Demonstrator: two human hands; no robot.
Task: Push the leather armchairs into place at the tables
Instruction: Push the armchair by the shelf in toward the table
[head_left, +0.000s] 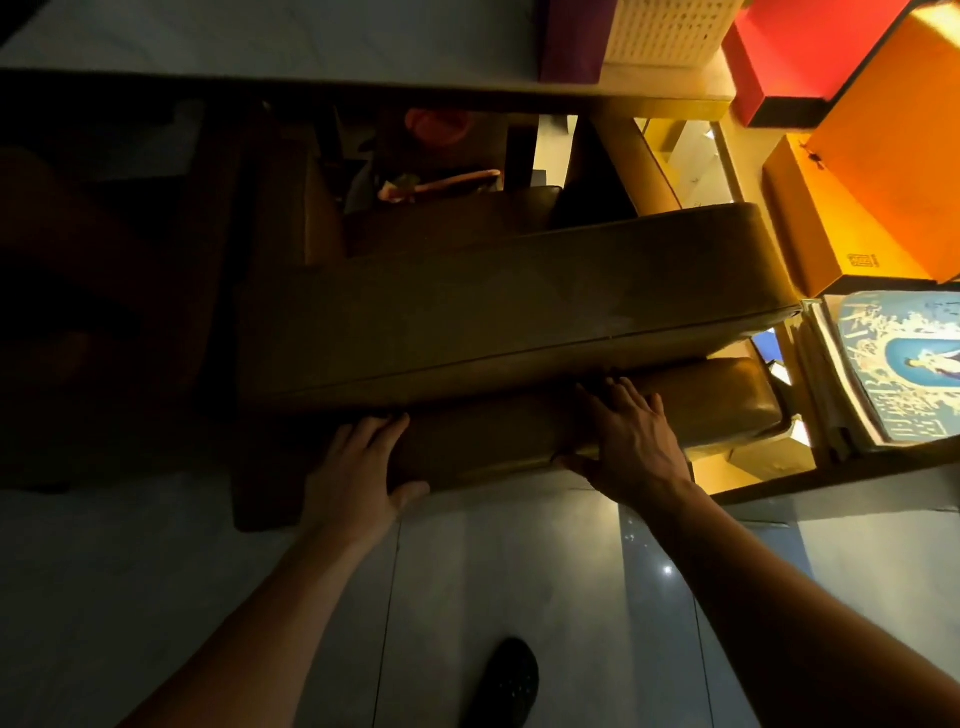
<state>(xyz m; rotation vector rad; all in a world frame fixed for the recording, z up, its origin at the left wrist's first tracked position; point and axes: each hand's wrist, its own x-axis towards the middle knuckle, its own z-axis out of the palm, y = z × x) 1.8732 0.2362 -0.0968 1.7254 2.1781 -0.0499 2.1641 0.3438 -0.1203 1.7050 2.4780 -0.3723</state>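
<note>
A brown leather armchair (519, 291) stands in front of me, seen from above and behind its back. Its front reaches under the edge of a dark table (260, 83). My left hand (358, 467) lies flat on the lower back panel of the chair, fingers straight, thumb hooked under the panel's edge. My right hand (634, 441) presses on the same panel further right, fingers spread. On the seat lie some small items, dim and hard to make out.
Orange and red boxes (883, 156) and a stack of printed sheets with a blue picture (893, 364) fill shelves at the right, close to the chair's side. A white perforated basket (670, 31) sits on the table. Pale tiled floor (467, 597) and my dark shoe (506, 686) lie below.
</note>
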